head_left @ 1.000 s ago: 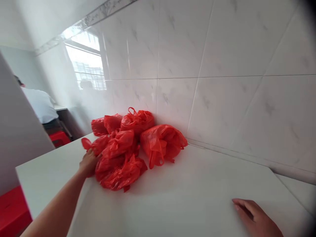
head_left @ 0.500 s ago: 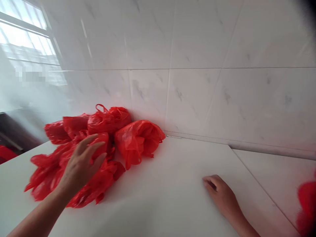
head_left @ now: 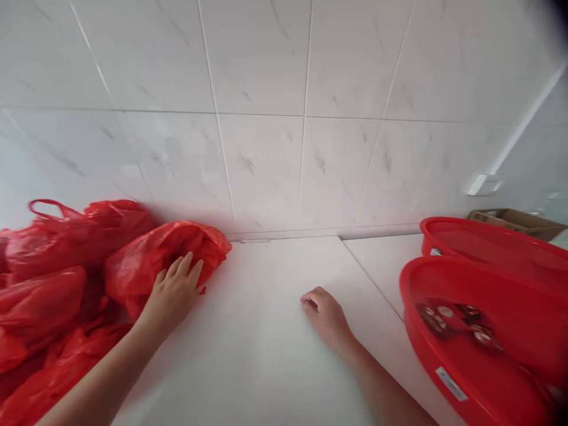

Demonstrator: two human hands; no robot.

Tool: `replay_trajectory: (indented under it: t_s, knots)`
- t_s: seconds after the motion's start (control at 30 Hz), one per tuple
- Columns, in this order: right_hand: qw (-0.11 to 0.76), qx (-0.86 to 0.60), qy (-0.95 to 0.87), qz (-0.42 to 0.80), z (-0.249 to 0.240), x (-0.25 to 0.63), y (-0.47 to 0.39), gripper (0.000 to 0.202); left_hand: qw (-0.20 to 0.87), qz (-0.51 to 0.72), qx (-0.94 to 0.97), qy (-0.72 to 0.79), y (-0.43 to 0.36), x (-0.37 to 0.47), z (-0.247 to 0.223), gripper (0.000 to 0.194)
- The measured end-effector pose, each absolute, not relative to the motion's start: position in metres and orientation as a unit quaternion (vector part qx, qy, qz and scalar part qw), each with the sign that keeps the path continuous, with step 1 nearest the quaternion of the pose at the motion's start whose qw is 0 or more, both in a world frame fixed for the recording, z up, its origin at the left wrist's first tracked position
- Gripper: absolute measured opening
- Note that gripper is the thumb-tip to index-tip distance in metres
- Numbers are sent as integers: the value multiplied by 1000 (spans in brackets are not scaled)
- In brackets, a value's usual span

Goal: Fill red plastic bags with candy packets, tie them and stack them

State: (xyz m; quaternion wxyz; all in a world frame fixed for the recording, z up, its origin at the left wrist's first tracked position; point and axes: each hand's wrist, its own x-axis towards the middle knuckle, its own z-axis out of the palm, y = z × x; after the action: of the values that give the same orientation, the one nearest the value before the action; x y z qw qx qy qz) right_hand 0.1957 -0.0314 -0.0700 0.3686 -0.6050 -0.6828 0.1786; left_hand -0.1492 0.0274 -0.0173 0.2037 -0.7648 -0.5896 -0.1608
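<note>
At the left, a crumpled red plastic bag lies against the foot of the wall, its mouth gathered toward the right. My left hand is at the front of this bag, fingers stretched out and apart over its opening. Whether the fingertips touch the plastic I cannot tell. My right hand rests low over the white tabletop, its fingers curled in and nothing visible in them. More red plastic bags are heaped to the left of my left hand, one with a loop handle standing up.
Two red plastic baskets stand at the right; the nearer holds several small dark wrapped pieces. Behind them is an open cardboard box. A tiled wall closes off the back, and a seam crosses the tabletop before the baskets.
The view has swung right, bringing the baskets into sight and the window out of it. My left hand has gone from above the heaped bags to the rightmost bag. My right hand remains curled.
</note>
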Motion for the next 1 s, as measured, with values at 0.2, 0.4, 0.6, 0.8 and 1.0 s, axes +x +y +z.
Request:
replay_trajectory:
  t_s: [0.2,0.4,0.6,0.8,1.0]
  knots:
    - [366,-597,-685,200,-72,197,-29,20,312,-114,-667,-667,-2,-161,15,44]
    - [324,-617,-688,204,-74,198,-29,22,210,-199,-651,-702,-7,-188,33,54]
    - [320,-619,-685,211,-71,197,-31,23,182,-340,-615,-688,-3,-199,61,23]
    - [319,-622,-682,216,-71,197,-31,24,171,-475,-545,-669,-7,-190,79,31]
    - [330,-608,-687,225,-73,200,-32,24,99,-410,-614,-668,-12,-188,83,21]
